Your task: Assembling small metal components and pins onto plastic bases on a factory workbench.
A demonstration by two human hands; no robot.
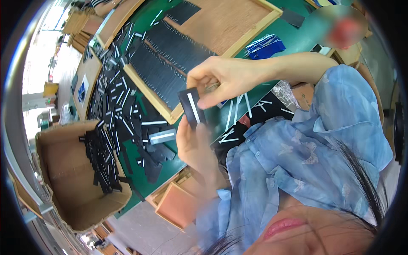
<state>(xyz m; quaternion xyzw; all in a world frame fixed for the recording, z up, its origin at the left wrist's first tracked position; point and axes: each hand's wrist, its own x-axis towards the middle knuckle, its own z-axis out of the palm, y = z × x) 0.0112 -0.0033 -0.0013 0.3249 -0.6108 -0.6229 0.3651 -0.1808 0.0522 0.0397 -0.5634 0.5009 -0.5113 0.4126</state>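
Between my two hands is a small flat black piece (185, 105) with a white strip along its middle. My left hand (191, 146) comes up from below and grips its lower end, with the thumb beside the strip. My right hand (221, 80) reaches in from the right and pinches its upper right edge; the other fingers are curled. Just beyond them, a wood-framed board (238, 25) carries rows of black pieces (161, 55). A grey piece with a white strip (162, 137) lies on the green table to the left.
A heap of black and white strips (119, 97) spreads across the green table (138, 163). At left, a cardboard box (63, 170) holds more black strips. A blue bundle with white strips (265, 46) lies beyond my right forearm. Loose white strips (238, 110) lie near my clothes. Another person's arm (105, 7) shows at the far left.
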